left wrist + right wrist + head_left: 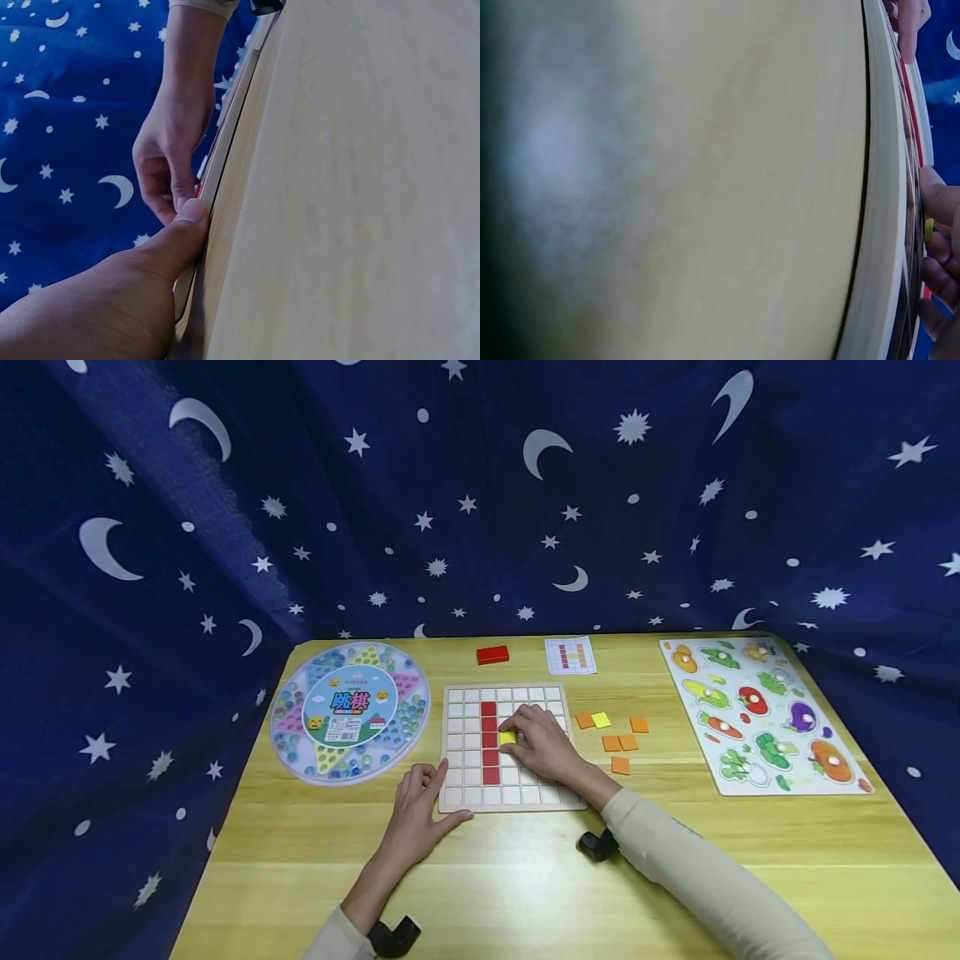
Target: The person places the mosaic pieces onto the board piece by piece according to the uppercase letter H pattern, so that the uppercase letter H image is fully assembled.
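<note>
A wooden grid board [461, 795] lies on the table with several red tiles [490, 757] in one column. My right hand [546, 745] is over the board, its fingertips and thumb around a yellow tile [507, 737] just right of the red column. A sliver of that yellow tile [928, 229] shows between the fingers in the right wrist view. My left hand [415, 814] steadies the board's near left corner, thumb along the front edge and forefinger at the left side. In the left wrist view its thumb [184, 232] touches the board's edge.
Right of the board lie several loose orange tiles [620, 765] and a yellow one [601, 719]. Behind it are a red block [492, 655] and a pattern card [571, 656]. A round marble game [408, 752] stands left, a vegetable puzzle [723, 693] right.
</note>
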`<state>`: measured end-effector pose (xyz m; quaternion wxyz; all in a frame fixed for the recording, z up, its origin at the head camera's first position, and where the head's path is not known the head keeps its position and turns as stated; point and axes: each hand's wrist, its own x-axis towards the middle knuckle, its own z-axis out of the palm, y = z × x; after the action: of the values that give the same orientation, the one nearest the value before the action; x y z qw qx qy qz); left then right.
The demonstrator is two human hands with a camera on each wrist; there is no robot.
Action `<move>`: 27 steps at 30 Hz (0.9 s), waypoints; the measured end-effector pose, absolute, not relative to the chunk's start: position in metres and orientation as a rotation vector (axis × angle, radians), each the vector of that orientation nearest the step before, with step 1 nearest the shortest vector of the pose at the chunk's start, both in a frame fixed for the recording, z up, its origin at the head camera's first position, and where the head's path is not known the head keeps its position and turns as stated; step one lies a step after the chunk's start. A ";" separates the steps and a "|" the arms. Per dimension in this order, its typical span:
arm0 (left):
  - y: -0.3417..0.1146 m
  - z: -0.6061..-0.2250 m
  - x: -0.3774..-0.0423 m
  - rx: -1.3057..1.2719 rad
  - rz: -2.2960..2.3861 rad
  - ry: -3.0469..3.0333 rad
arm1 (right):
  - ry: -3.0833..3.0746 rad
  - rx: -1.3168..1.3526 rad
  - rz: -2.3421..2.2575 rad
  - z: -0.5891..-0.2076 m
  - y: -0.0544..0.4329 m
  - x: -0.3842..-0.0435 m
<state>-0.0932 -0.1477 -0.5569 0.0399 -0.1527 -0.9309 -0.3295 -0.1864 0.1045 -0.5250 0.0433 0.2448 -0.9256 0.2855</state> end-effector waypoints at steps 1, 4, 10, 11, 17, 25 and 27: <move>-0.148 -0.557 -0.093 -0.469 -1.006 -2.851 | -2.826 0.744 0.880 -0.525 0.105 -0.187; -0.148 -0.557 -0.093 -0.474 -0.992 -2.849 | -2.817 0.733 0.907 -0.527 0.106 -0.187; -0.147 -0.556 -0.093 -0.469 -0.986 -2.850 | -2.832 0.714 0.952 -0.528 0.107 -0.188; -0.147 -0.556 -0.093 -0.468 -0.989 -2.851 | -2.830 0.714 0.952 -0.528 0.108 -0.187; -0.147 -0.555 -0.092 -0.462 -1.006 -2.857 | -2.829 0.731 0.984 -0.530 0.111 -0.187; -0.147 -0.554 -0.093 -0.467 -0.998 -2.852 | -2.821 0.773 1.055 -0.534 0.115 -0.191; -0.147 -0.554 -0.092 -0.475 -0.993 -2.847 | -2.807 0.786 1.073 -0.534 0.116 -0.192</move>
<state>-0.0924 -0.1467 -0.5540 0.0445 -0.1554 -0.9318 -0.3250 -0.1917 0.1158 -0.5341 0.0174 0.2531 -0.9035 0.3454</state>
